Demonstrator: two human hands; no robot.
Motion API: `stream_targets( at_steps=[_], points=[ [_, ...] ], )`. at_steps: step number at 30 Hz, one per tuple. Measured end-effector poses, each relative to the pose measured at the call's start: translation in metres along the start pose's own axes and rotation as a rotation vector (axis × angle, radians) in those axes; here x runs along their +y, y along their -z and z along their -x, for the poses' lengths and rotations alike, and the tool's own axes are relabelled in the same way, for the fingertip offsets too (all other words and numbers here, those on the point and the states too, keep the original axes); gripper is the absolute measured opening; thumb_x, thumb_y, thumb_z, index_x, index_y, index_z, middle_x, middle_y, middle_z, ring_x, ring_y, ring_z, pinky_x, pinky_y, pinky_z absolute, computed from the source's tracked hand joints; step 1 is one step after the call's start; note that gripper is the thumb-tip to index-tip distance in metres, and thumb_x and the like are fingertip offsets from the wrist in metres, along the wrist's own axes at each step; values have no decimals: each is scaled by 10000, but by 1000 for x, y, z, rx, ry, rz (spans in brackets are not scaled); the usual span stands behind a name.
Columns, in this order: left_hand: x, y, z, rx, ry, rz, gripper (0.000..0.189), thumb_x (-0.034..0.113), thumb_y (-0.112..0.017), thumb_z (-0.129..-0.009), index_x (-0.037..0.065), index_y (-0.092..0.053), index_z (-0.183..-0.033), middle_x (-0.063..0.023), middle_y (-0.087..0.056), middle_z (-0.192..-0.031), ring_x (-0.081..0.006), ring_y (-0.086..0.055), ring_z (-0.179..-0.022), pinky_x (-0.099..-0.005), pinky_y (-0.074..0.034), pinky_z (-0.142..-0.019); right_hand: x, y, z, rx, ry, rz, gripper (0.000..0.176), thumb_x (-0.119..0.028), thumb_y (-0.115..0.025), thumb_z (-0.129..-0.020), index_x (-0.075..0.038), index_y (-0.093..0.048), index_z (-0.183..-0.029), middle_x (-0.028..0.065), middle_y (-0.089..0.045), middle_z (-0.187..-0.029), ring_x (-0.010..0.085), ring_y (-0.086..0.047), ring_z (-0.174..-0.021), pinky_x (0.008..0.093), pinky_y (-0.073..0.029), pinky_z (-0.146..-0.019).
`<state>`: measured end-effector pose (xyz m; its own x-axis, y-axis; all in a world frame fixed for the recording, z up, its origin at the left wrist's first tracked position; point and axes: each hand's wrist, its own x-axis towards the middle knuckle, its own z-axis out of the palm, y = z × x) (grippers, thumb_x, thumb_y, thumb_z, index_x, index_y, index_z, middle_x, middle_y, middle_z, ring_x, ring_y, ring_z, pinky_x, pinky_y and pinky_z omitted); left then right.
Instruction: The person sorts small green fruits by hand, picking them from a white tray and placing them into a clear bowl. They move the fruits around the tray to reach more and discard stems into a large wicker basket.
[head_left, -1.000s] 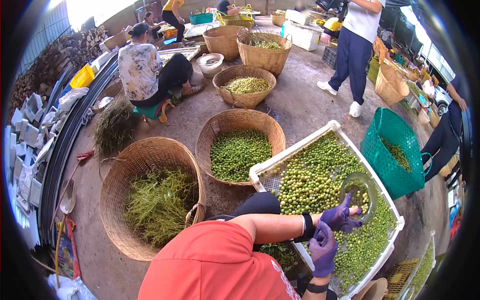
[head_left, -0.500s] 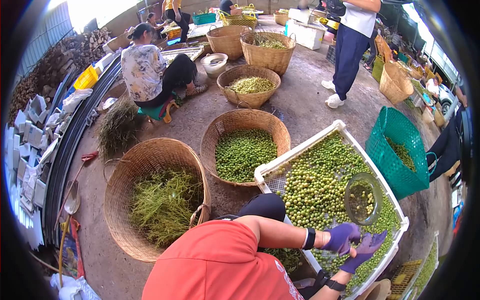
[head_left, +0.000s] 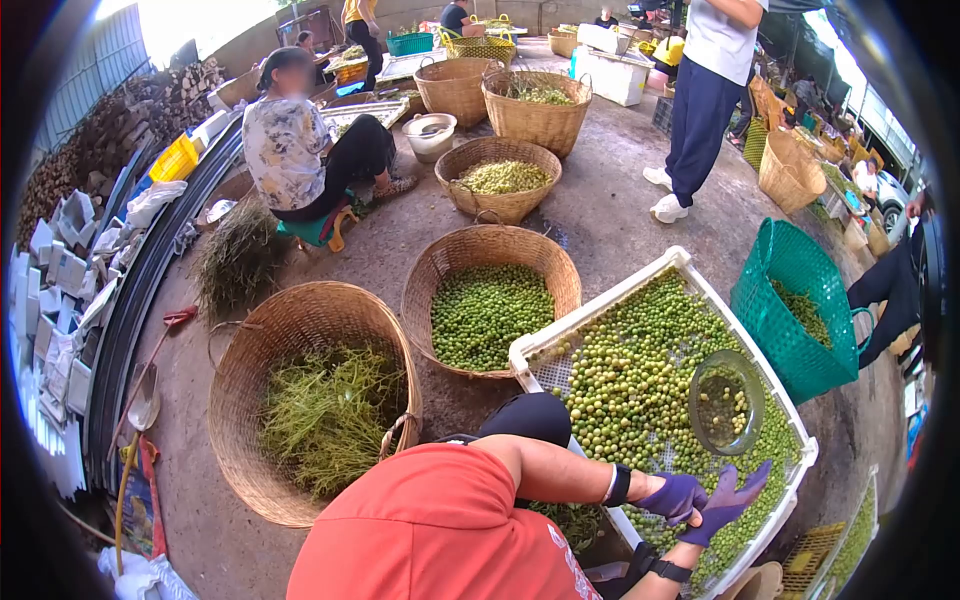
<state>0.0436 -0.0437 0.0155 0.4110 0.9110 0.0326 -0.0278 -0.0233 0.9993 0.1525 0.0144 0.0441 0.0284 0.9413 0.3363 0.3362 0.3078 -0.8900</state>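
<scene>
Both my hands wear purple gloves and are over the lower end of a white mesh tray (head_left: 600, 318) spread with small round green fruits (head_left: 630, 375). My left hand (head_left: 678, 497), with a band on its wrist, has its fingers curled in beside the right thumb. Whether a fruit is between those fingers is hidden. My right hand (head_left: 730, 505), wearing a dark watch, is open with fingers stretched above the fruits. Just beyond the hands, a clear round bowl (head_left: 727, 442) with a few yellowish fruits sits on the fruit layer.
Left of the tray stand a wicker basket of green stems (head_left: 235, 400) and a wicker basket of green fruits (head_left: 420, 285). A green woven basket (head_left: 800, 350) is at the right. One person (head_left: 290, 140) sits on a low stool; another person (head_left: 695, 110) stands farther back.
My left fingers have curled in and drawn back toward the right thumb. My right hand stays over the tray, fingers more spread. The seated person's head has turned.
</scene>
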Motion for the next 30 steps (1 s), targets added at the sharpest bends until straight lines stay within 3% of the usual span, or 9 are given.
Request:
stream_targets(
  at_steps=[5,7,9,10,16,21,25,27,30],
  points=[
    [20,-6,12,-76,-60,11,255,268,-689,-819,23,-624,-805,-9,-553,-605,-125,-517,-597,-335,-414,-545,106,11,-27,-184,359,84,617,-222,-491,-910,-85,-268,-1468,187,-283,-1494,327,-283,-1378,449,-281,-1102],
    [-14,-17,2,-142,-244,66,263,277,-678,-834,20,-621,-829,-17,-567,-636,-133,-525,-620,-340,-428,-565,105,8,-23,-365,190,-74,617,-267,-484,-921,-123,-259,-1478,186,-270,-1498,330,-304,-1366,462,-284,-1098],
    [-25,-20,-2,-180,-320,55,274,287,-670,-844,17,-618,-850,-24,-579,-665,-137,-531,-642,-340,-438,-582,28,4,2,-530,-347,-308,627,-317,-474,-929,-144,-243,-1486,174,-266,-1499,325,-323,-1353,465,-291,-1092],
    [-24,-20,-1,-182,-302,17,281,292,-667,-846,16,-617,-860,-27,-585,-680,-136,-532,-653,-336,-441,-589,23,6,4,-540,-119,-256,588,-254,-473,-936,-106,-278,-1470,143,-328,-1469,281,-355,-1332,401,-332,-1066],
    [-8,-18,11,-211,-196,15,281,274,-683,-837,5,-627,-901,-20,-602,-712,-120,-543,-695,-322,-454,-628,20,17,-4,-577,-114,-101,470,-212,-492,-946,28,-425,-1345,158,-493,-1320,252,-502,-1150,345,-387,-973],
    [-8,-25,14,-108,-134,-10,244,227,-670,-855,14,-629,-967,-41,-629,-794,-149,-591,-769,-328,-466,-688,11,11,2,-354,-68,-225,471,-237,-494,-944,39,-442,-1323,204,-504,-1301,267,-491,-1191,365,-388,-992],
    [13,-12,16,259,20,227,434,392,-616,-894,14,-583,-1104,-52,-609,-791,-113,-566,-741,-276,-446,-626,14,13,-5,-188,276,57,432,-243,-493,-952,36,-489,-1282,190,-518,-1296,303,-496,-1183,393,-366,-1020],
    [19,-1,8,472,-4,301,500,419,-621,-892,11,-555,-1174,-30,-595,-792,-97,-549,-725,-254,-438,-604,14,14,0,-143,240,161,471,-239,-541,-911,31,-482,-1292,204,-494,-1321,330,-395,-1290,425,-277,-1085],
    [-2,17,-7,301,-28,501,482,399,-643,-888,32,-586,-1195,13,-612,-857,-69,-522,-707,-236,-432,-592,21,10,-1,-169,283,230,468,-187,-573,-866,12,-501,-1283,209,-470,-1346,344,-365,-1312,448,-239,-1102]
  ],
)
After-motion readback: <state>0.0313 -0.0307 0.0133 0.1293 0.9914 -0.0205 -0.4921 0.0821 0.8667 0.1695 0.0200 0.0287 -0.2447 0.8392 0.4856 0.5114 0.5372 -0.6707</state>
